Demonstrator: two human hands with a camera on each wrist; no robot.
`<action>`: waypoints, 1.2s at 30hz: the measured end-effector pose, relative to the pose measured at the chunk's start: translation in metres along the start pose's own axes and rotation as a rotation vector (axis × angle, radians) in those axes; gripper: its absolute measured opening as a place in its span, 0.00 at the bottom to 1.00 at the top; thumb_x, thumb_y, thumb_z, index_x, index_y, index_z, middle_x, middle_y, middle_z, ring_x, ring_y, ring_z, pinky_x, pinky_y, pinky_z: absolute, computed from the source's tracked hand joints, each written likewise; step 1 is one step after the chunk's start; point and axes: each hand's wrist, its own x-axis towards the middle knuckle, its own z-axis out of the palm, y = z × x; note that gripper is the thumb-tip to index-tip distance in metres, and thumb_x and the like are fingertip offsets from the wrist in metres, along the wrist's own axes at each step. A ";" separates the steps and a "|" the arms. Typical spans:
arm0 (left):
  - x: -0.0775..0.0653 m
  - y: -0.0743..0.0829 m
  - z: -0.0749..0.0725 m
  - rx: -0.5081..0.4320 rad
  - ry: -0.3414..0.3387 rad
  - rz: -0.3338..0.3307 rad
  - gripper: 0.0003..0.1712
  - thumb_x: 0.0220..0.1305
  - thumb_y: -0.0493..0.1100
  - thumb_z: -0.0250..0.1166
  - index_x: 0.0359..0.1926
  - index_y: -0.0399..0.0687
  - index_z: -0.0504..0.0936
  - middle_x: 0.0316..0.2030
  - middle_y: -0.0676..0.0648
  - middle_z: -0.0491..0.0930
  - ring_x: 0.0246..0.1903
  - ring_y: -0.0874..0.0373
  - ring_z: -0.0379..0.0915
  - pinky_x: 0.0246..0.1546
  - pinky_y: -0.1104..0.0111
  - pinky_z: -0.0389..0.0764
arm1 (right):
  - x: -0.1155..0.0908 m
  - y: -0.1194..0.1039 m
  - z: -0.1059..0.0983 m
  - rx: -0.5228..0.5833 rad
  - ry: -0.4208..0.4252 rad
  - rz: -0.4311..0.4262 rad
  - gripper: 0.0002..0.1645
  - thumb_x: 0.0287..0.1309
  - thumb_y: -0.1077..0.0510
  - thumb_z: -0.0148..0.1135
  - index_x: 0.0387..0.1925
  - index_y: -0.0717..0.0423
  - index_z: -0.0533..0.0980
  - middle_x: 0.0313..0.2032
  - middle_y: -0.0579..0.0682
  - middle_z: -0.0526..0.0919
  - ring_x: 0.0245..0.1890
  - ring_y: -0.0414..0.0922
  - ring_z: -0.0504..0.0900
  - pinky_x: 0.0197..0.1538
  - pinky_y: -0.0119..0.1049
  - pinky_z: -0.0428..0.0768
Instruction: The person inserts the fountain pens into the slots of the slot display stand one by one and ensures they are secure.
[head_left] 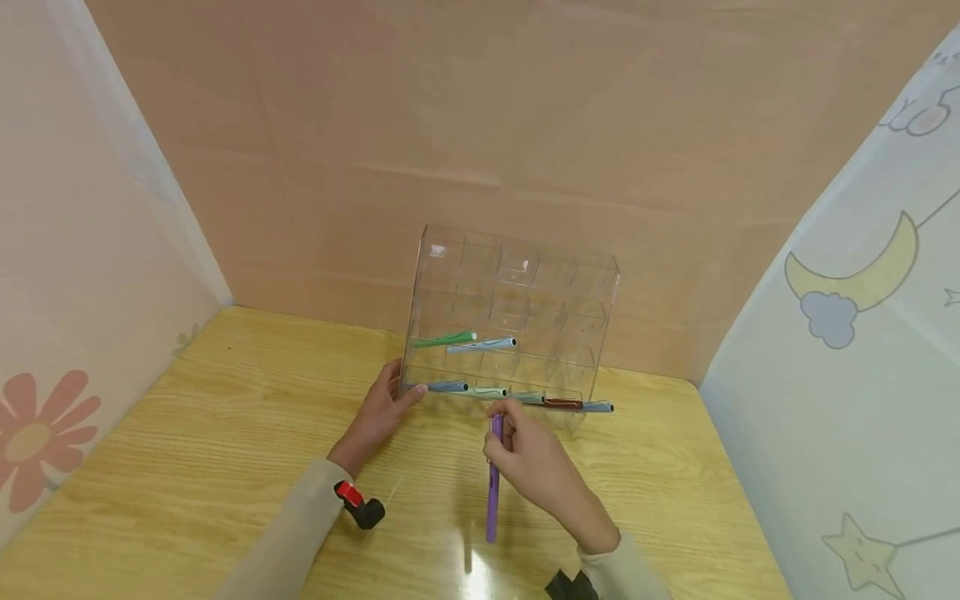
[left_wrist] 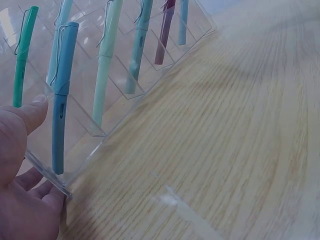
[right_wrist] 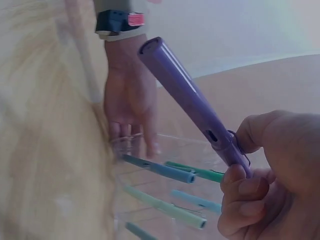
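Observation:
A clear plastic rack [head_left: 417,279] with rows of small compartments stands tilted back on the table. My left hand [head_left: 381,414] grips its lower left corner, thumb in front and fingers behind. In front of the rack, my right hand [head_left: 536,458] pinches a purple pen [head_left: 492,504] near its clip end, with the other end pointing down toward me. The bottom row holds a blue pen [left_wrist: 62,100], a pale green pen [left_wrist: 106,65], a teal pen [left_wrist: 139,50], a dark red pen [left_wrist: 165,32] and a greyish-blue pen [head_left: 597,407]. Above them lie a green pen [head_left: 444,339] and a light blue pen [head_left: 482,345].
The rack stands on a wood-grain table [head_left: 225,450], close to a plain orange-brown backdrop [head_left: 480,125]. Pale printed sheets flank both sides, one with a flower [head_left: 48,433], the other with a moon [head_left: 870,275]. Both wrists wear small black devices.

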 end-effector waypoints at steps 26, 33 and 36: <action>0.001 -0.005 0.000 -0.006 -0.002 -0.014 0.50 0.79 0.57 0.63 0.86 0.45 0.45 0.85 0.34 0.49 0.84 0.32 0.47 0.82 0.38 0.57 | 0.009 -0.002 -0.067 -0.055 0.196 -0.093 0.17 0.69 0.64 0.58 0.58 0.61 0.73 0.28 0.47 0.76 0.18 0.34 0.61 0.21 0.27 0.62; 0.001 -0.005 0.001 -0.008 0.003 -0.017 0.50 0.79 0.57 0.63 0.85 0.44 0.45 0.85 0.34 0.50 0.84 0.31 0.48 0.82 0.38 0.57 | 0.018 -0.001 -0.081 -0.091 0.242 -0.099 0.17 0.70 0.64 0.57 0.58 0.62 0.73 0.27 0.48 0.76 0.19 0.34 0.63 0.21 0.27 0.64; 0.001 -0.004 0.002 -0.012 0.006 -0.014 0.50 0.79 0.56 0.63 0.85 0.44 0.46 0.85 0.33 0.50 0.84 0.31 0.47 0.82 0.38 0.57 | 0.023 -0.001 -0.086 -0.102 0.251 -0.095 0.17 0.71 0.64 0.56 0.58 0.63 0.73 0.28 0.49 0.76 0.19 0.34 0.64 0.21 0.27 0.65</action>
